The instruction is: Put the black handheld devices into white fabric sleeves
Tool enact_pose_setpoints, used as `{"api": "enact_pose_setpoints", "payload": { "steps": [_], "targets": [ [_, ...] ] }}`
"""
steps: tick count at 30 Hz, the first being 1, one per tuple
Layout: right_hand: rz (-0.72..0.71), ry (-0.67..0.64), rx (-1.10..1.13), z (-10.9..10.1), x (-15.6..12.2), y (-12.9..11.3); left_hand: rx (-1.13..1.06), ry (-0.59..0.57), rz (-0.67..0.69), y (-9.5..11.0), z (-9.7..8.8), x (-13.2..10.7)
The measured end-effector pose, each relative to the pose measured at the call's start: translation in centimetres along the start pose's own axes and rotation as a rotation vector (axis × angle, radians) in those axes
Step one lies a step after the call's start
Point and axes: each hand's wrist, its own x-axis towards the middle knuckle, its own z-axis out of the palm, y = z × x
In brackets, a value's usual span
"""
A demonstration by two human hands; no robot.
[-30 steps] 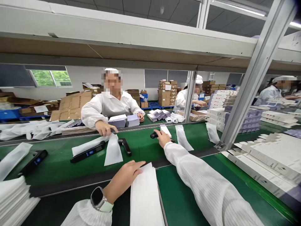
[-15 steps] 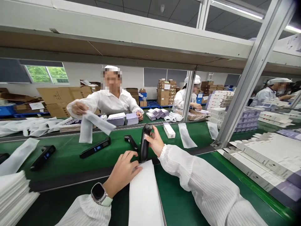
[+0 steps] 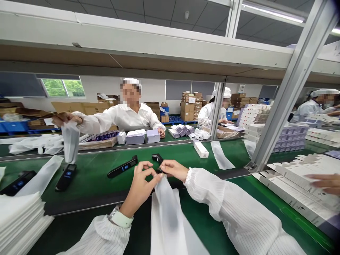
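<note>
In the middle of the head view, a translucent white sleeve (image 3: 169,203) slants down toward me, with a greyer shape showing through it. My left hand (image 3: 142,184) pinches the sleeve's upper edge between thumb and finger, its other fingers curled. My right hand (image 3: 174,170) is closed at the sleeve's mouth on a black handheld device, of which only a dark end shows at the fingertips; the rest is hidden. Beneath lies a stack of white sleeves (image 3: 155,226). Just beyond my hands rests another black device (image 3: 157,158), partly covered by my fingers.
On the green belt lie a black device with a small display (image 3: 122,167), a white box (image 3: 200,149) and a loose sleeve (image 3: 222,155). Across it, a co-worker's hand (image 3: 67,118) holds up a sleeve. Flat cartons (image 3: 297,191) and a metal post (image 3: 289,81) stand right.
The upright black device in my right hand has gone down, and a sleeve now hangs from my fingers. My left hand has closed on its edge. The co-worker's arm has swung left with a sleeve.
</note>
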Motion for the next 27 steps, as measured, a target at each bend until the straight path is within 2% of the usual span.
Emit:
{"api": "enact_pose_setpoints", "payload": {
  "steps": [3, 4, 5, 6, 7, 9, 10, 12, 13, 15, 17, 19, 21, 24, 26, 27],
  "targets": [
    [0.080, -0.383, -0.066, 0.0, -0.5, 0.1, -0.120, 0.014, -0.067, 0.3, -0.8, 0.7],
    [0.103, -0.439, -0.074, -0.1, -0.5, 0.0, -0.157, -0.007, -0.064, 0.5, -1.0, 0.8],
    [0.104, -0.420, -0.069, -0.4, -0.4, -0.3, -0.194, -0.032, -0.060, 0.6, -1.0, 0.9],
    [0.077, -0.332, -0.049, -0.9, -0.2, -0.7, -0.229, -0.056, -0.060, 0.6, -0.9, 0.8],
    [0.022, -0.187, -0.018, -1.8, 0.1, -1.1, -0.258, -0.081, -0.068, 0.5, -0.8, 0.6],
    [-0.142, 0.200, 0.011, -4.5, 0.9, -2.1, -0.279, -0.157, -0.103, 0.0, -0.1, 0.2],
    [-0.226, 0.403, -0.030, -6.4, 1.2, -2.6, -0.259, -0.236, -0.117, -0.4, 0.3, 0.0],
    [-0.332, 0.781, -0.297, -10.4, 1.8, -3.1, -0.179, -0.447, -0.130, -1.4, 1.1, -0.2],
    [-0.314, 0.904, -0.509, -12.3, 1.9, -3.1, -0.135, -0.553, -0.136, -1.9, 1.4, -0.2],
    [-0.238, 1.001, -0.819, -15.2, 2.0, -2.4, -0.074, -0.686, -0.158, -2.5, 1.8, 0.1],
    [-0.160, 0.985, -0.945, -16.4, 2.0, -0.9, -0.045, -0.717, -0.168, -2.7, 1.9, 0.5],
    [-0.108, 0.962, -0.985, -15.8, 2.2, 1.0, -0.025, -0.714, -0.158, -2.6, 1.8, 0.8],
    [-0.062, 0.923, -1.082, -13.9, 2.8, 2.7, -0.001, -0.706, -0.141, -2.3, 1.6, 0.9],
    [0.035, 0.693, -1.223, -10.2, 4.2, 4.7, 0.035, -0.691, -0.099, -1.8, 1.3, 0.6],
    [0.118, 0.553, -1.193, -8.3, 5.0, 5.6, 0.086, -0.656, -0.014, -1.5, 1.1, 0.2],
    [0.144, 0.529, -1.142, -7.7, 5.3, 5.9, 0.116, -0.633, 0.047, -1.4, 1.0, -0.1]
  ]
}}
